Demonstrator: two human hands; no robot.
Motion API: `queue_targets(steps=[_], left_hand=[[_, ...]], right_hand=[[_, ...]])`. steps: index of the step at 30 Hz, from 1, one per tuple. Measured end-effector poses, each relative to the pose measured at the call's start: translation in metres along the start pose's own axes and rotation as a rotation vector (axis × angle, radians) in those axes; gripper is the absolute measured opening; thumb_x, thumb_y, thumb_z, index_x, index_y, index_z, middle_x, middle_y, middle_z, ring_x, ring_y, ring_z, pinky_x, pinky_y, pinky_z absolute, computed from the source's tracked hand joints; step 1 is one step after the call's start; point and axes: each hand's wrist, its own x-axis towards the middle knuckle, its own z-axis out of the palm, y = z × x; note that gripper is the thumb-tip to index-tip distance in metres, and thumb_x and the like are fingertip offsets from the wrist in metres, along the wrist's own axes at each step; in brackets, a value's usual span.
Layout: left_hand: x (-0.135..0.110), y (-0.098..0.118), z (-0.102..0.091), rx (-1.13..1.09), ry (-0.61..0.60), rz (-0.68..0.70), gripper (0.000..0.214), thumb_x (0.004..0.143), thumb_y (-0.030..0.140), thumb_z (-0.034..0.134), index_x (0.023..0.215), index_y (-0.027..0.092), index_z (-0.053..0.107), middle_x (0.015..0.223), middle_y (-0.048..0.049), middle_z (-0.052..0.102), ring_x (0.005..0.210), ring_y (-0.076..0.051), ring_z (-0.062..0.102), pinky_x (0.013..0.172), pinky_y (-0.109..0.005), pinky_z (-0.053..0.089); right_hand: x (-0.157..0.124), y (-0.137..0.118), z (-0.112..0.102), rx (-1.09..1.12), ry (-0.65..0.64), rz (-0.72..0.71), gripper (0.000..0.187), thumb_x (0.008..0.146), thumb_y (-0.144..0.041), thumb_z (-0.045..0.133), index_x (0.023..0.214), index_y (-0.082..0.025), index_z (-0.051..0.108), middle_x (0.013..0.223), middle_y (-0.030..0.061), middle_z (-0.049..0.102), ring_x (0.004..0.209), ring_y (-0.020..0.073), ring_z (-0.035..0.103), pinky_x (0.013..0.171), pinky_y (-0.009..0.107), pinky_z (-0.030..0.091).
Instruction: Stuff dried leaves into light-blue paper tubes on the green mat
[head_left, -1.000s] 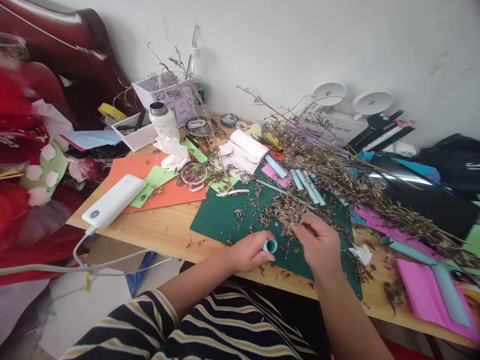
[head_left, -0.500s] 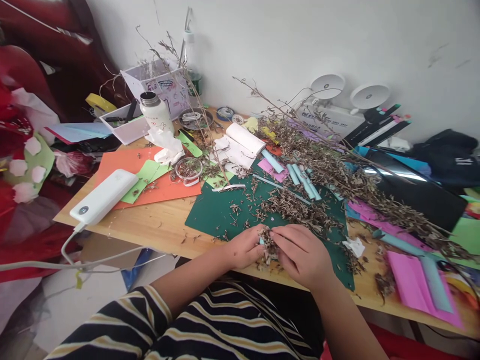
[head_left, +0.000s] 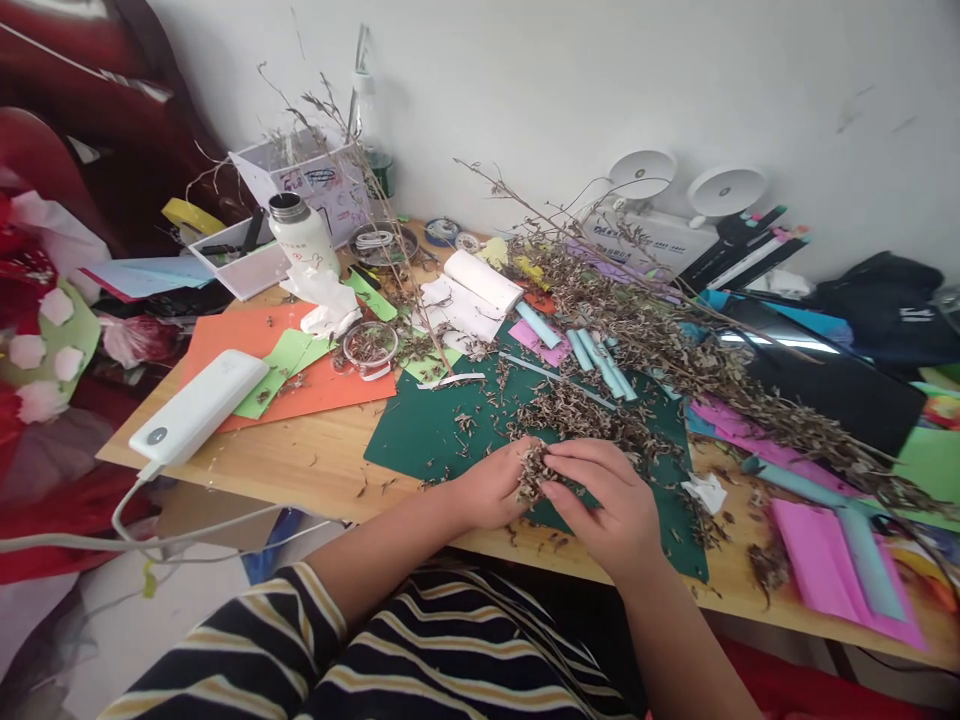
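A clump of dried leaves [head_left: 534, 474] is between my two hands, over the front edge of the green cutting mat [head_left: 420, 430]. My left hand [head_left: 499, 488] is closed around its left side; the fingertips are partly hidden. On the other side, my right hand [head_left: 611, 505] pinches the clump with bent fingers, thumb below. A loose pile of dried leaves [head_left: 577, 412] lies on the mat just beyond my hands. Light-blue paper rolls [head_left: 600, 362] rest behind that pile, with a thin blue strip [head_left: 555, 380] to their left.
Long dried branches [head_left: 720, 370] stretch across the right side. At left are a white power bank [head_left: 199, 412] with a cable, orange paper [head_left: 345, 388], a clear round lid [head_left: 370, 345] and an open white bottle [head_left: 304, 235]. Pink paper [head_left: 814, 570] lies at the right front edge.
My right thumb and fingers have spread a little around the clump. The blue bit that showed by my left fingers is now covered by leaves. The view has shifted slightly.
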Motion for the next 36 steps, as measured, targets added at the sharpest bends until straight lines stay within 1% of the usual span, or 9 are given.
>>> queue_targets(steps=[5,10,12,14,17,19,26,32,36], left_hand=[[0.014,-0.009,0.0,0.006,-0.089,-0.04,0.046,0.083,0.051,0.015,0.082,0.014,0.043,0.083,-0.0088,0.046,0.082,-0.018,0.044,0.08,-0.034,0.04],[0.013,-0.014,0.001,-0.066,-0.134,-0.045,0.059,0.075,0.064,0.019,0.09,0.014,0.045,0.095,-0.0104,0.045,0.089,-0.019,0.043,0.082,-0.035,0.038],[0.011,-0.015,0.001,-0.089,-0.117,-0.033,0.065,0.07,0.069,0.022,0.092,0.013,0.046,0.097,-0.0109,0.045,0.09,-0.02,0.042,0.083,-0.036,0.037],[0.011,-0.015,0.003,-0.099,-0.081,-0.017,0.066,0.072,0.068,0.017,0.09,0.012,0.047,0.095,-0.011,0.044,0.087,-0.02,0.042,0.082,-0.035,0.038],[0.009,-0.015,0.007,-0.106,-0.018,-0.022,0.061,0.08,0.058,0.006,0.085,0.012,0.047,0.089,-0.0097,0.046,0.083,-0.018,0.042,0.08,-0.034,0.038],[0.009,-0.015,0.01,-0.124,0.02,-0.048,0.055,0.083,0.051,0.006,0.084,0.013,0.045,0.087,-0.0087,0.046,0.082,-0.017,0.042,0.081,-0.034,0.038],[0.009,-0.011,0.013,-0.258,0.08,-0.178,0.042,0.084,0.048,0.015,0.079,0.014,0.04,0.074,-0.0032,0.041,0.069,-0.013,0.039,0.068,-0.029,0.039],[0.01,-0.012,0.014,-0.295,0.089,-0.152,0.04,0.084,0.048,0.018,0.074,0.015,0.038,0.068,-0.0009,0.037,0.063,-0.012,0.035,0.061,-0.026,0.035],[0.011,-0.012,0.013,-0.257,0.063,-0.118,0.039,0.085,0.046,0.016,0.076,0.015,0.038,0.07,-0.0016,0.038,0.065,-0.012,0.036,0.063,-0.027,0.036]], right_hand=[[0.001,0.013,0.0,-0.029,0.031,0.16,0.011,0.073,-0.015,0.053,0.083,-0.02,0.054,0.076,0.0036,0.06,0.072,0.0144,0.055,0.064,0.028,0.048],[0.0,0.019,-0.001,-0.101,-0.017,0.072,0.006,0.074,-0.014,0.051,0.074,-0.02,0.054,0.075,0.0028,0.062,0.074,0.0154,0.053,0.066,0.031,0.046],[0.002,0.019,-0.004,-0.152,-0.065,0.013,0.008,0.074,-0.013,0.051,0.072,-0.019,0.055,0.077,0.003,0.062,0.074,0.0162,0.051,0.067,0.033,0.045],[0.005,0.018,-0.007,-0.194,-0.139,-0.023,0.009,0.075,-0.013,0.049,0.074,-0.019,0.057,0.082,0.0034,0.062,0.076,0.0172,0.05,0.068,0.035,0.044],[0.005,0.016,-0.01,-0.236,-0.239,-0.018,0.011,0.076,-0.016,0.047,0.077,-0.018,0.058,0.092,0.0055,0.06,0.082,0.0198,0.048,0.071,0.038,0.043],[0.004,0.015,-0.012,-0.211,-0.274,0.004,0.013,0.076,-0.017,0.045,0.081,-0.017,0.057,0.095,0.0076,0.057,0.084,0.0205,0.048,0.073,0.039,0.042],[-0.008,0.024,-0.011,-0.092,-0.153,0.059,0.014,0.077,-0.015,0.047,0.089,-0.02,0.053,0.087,0.0056,0.059,0.083,0.0152,0.054,0.07,0.028,0.046],[-0.007,0.027,-0.013,-0.069,-0.12,0.104,0.014,0.076,-0.021,0.051,0.09,-0.02,0.051,0.077,0.0035,0.06,0.07,0.0141,0.056,0.059,0.026,0.048],[-0.003,0.028,-0.013,-0.038,-0.137,0.066,0.013,0.076,-0.017,0.051,0.088,-0.021,0.053,0.078,0.0027,0.061,0.072,0.0139,0.054,0.063,0.028,0.047]])
